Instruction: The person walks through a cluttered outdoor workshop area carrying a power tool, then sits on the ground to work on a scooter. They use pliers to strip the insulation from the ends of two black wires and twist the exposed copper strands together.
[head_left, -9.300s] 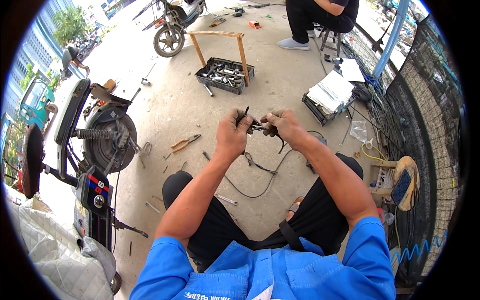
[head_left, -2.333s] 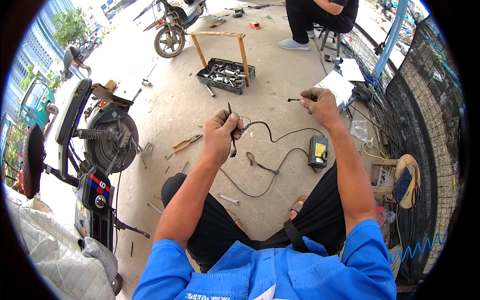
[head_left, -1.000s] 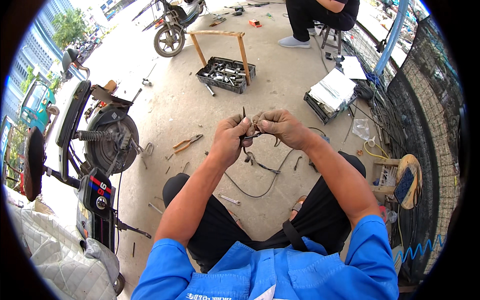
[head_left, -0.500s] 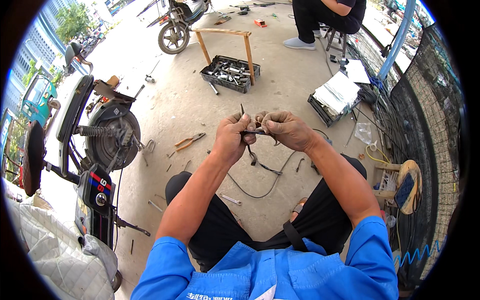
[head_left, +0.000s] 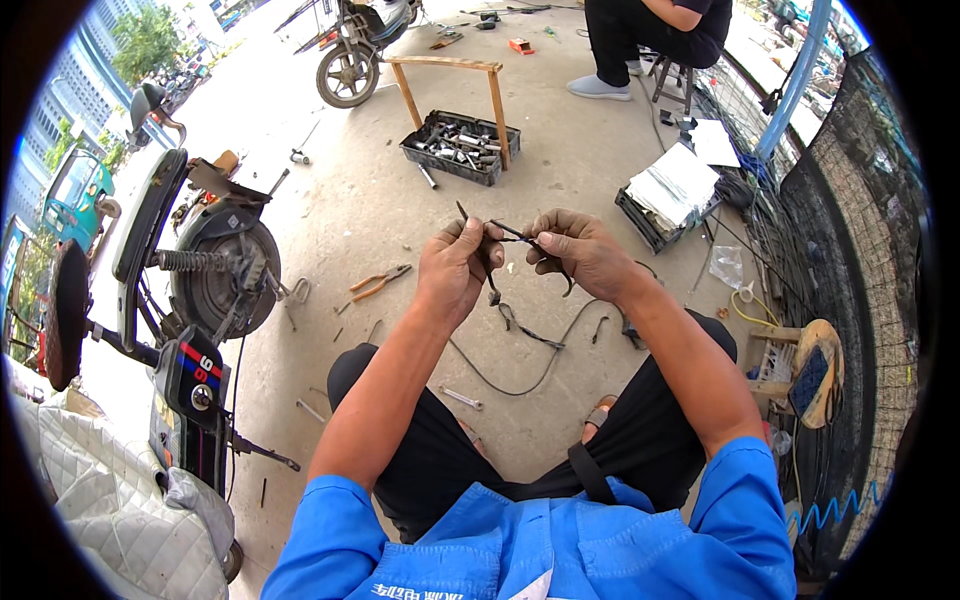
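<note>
Between my knees and the tool crate I hold a thin black cable [head_left: 516, 238] in both hands. My left hand [head_left: 455, 268] pinches it between thumb and fingers, and a dark pointed end sticks up past the thumb. My right hand [head_left: 582, 250] grips the cable a little way off, with a short stretch showing between the hands. A curved dark tail hangs under the right fingers. Below the left hand dangles a length with a small black connector [head_left: 495, 298], leading down to tangled wires [head_left: 535, 335] near the ground.
Orange-handled pliers [head_left: 372, 285] and a wrench [head_left: 462, 399] lie on the concrete. Ahead stands a black crate [head_left: 455, 172] of metal tools with a wooden handle. A partly dismantled scooter [head_left: 190, 380] is at left. Papers [head_left: 672, 185] top another crate at right; a person [head_left: 650, 45] sits beyond.
My hands have moved slightly apart, baring a short stretch of cable between them. The left has shifted a little left and the right slightly to the right.
</note>
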